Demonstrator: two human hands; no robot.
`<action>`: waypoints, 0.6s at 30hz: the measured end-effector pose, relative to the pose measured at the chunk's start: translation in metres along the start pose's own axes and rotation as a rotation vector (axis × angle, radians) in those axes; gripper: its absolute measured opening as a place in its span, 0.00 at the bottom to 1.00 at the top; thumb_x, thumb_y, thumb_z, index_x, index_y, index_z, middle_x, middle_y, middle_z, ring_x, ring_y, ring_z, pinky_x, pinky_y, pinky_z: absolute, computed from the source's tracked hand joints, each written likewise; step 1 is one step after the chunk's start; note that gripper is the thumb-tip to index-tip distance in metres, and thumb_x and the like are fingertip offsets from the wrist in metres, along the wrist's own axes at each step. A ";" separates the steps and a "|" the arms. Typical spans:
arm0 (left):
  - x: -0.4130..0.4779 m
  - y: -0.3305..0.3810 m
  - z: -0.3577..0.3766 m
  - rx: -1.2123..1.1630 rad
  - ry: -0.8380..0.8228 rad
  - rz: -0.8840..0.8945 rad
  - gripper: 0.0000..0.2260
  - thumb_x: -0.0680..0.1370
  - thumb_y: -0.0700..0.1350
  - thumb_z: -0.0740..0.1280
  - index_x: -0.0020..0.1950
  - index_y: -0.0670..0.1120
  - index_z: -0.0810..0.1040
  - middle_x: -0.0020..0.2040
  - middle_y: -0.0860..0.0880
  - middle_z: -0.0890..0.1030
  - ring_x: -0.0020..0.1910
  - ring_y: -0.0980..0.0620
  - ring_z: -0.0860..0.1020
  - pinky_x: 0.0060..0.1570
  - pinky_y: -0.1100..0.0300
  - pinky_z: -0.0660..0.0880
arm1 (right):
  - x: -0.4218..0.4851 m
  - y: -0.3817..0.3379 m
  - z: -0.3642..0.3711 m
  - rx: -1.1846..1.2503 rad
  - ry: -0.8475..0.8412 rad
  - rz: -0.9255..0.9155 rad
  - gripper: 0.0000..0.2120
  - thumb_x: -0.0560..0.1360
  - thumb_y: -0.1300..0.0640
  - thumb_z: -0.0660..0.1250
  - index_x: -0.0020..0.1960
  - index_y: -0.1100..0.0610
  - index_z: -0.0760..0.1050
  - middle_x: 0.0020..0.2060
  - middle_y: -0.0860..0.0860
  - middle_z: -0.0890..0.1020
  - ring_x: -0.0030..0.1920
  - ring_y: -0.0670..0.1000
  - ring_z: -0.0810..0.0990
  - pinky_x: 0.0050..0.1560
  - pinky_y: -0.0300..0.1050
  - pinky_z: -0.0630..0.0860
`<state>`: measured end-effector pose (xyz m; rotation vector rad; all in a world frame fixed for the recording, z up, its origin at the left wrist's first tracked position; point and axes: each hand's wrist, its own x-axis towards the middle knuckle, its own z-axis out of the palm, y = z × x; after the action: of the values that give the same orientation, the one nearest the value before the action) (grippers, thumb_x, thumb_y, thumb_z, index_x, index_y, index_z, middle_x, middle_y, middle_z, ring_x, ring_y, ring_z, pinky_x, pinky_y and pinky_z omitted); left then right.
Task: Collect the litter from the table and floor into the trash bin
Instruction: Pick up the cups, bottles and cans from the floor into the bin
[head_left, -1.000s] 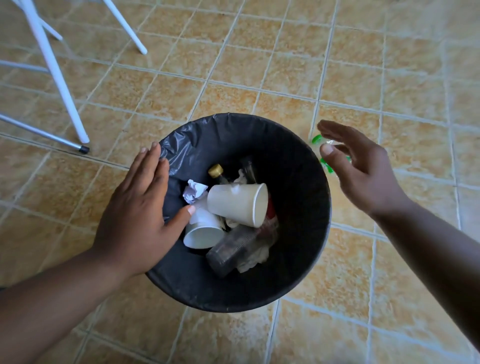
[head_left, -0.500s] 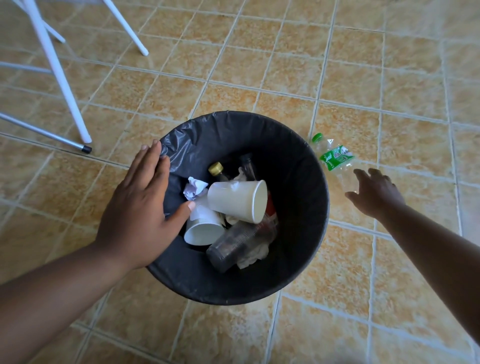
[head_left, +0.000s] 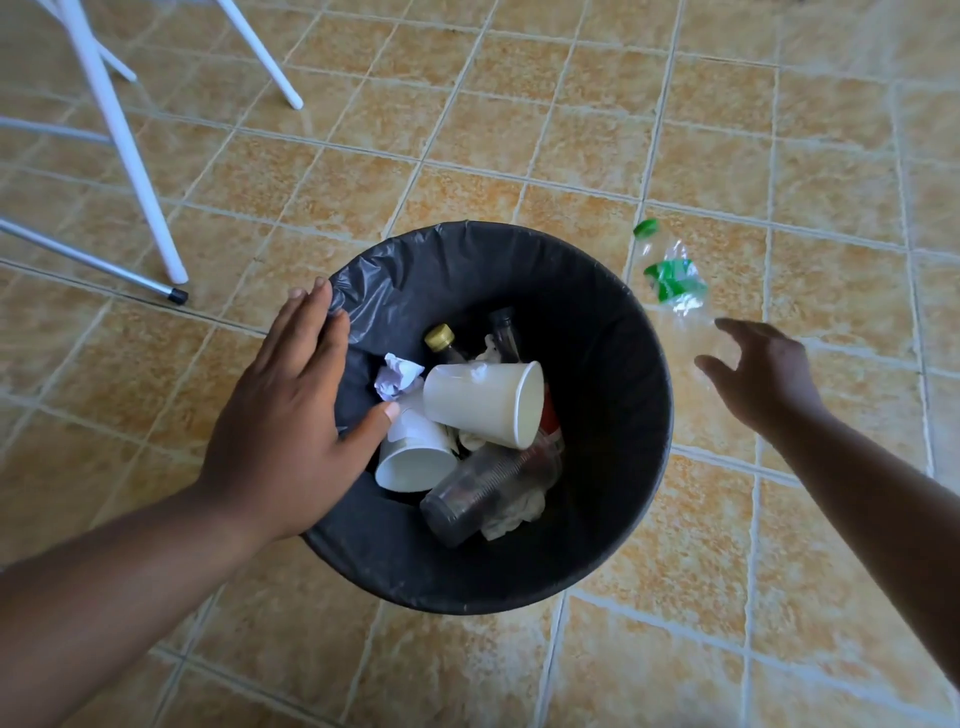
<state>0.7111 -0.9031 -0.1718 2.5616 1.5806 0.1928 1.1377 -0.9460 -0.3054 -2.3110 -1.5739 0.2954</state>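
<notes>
Hands empty, left (head_left: 291, 415) still flat on bin (head_left: 613, 358) rim, right (head_left: 763, 374) now splayed beside bottle (head_left: 675, 280)

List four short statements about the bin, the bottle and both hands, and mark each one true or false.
1. Two white paper cups lie inside the trash bin. True.
2. The clear bottle with the green cap lies inside the bin. False: it lies on the floor tiles, outside the bin on its right.
3. The left hand rests on the bin's rim with its fingers straight. True.
4. The right hand holds a paper cup. False: its fingers are spread, it holds nothing, and it reaches toward the bottle.
</notes>
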 end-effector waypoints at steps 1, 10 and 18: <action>0.000 0.000 0.000 0.000 0.000 0.000 0.38 0.76 0.64 0.55 0.78 0.39 0.59 0.81 0.48 0.50 0.79 0.53 0.46 0.73 0.57 0.49 | 0.002 -0.008 -0.010 0.040 0.064 -0.036 0.24 0.74 0.55 0.73 0.68 0.62 0.75 0.61 0.65 0.79 0.60 0.65 0.79 0.63 0.56 0.72; 0.000 0.003 -0.001 -0.110 0.022 -0.026 0.37 0.78 0.66 0.48 0.80 0.43 0.54 0.81 0.52 0.48 0.78 0.59 0.43 0.71 0.70 0.40 | -0.016 -0.094 -0.108 0.772 0.195 -0.375 0.22 0.75 0.46 0.73 0.68 0.48 0.76 0.57 0.49 0.83 0.57 0.52 0.83 0.56 0.45 0.79; -0.005 0.002 -0.001 -0.360 0.060 -0.073 0.36 0.78 0.64 0.48 0.80 0.47 0.45 0.81 0.49 0.51 0.79 0.56 0.49 0.76 0.55 0.51 | -0.059 -0.139 -0.129 0.366 -0.130 -0.720 0.22 0.73 0.41 0.72 0.62 0.52 0.80 0.59 0.45 0.82 0.56 0.41 0.81 0.53 0.39 0.78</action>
<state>0.7105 -0.9081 -0.1709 2.2384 1.4962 0.5008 1.0407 -0.9737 -0.1341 -1.3685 -2.0805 0.4975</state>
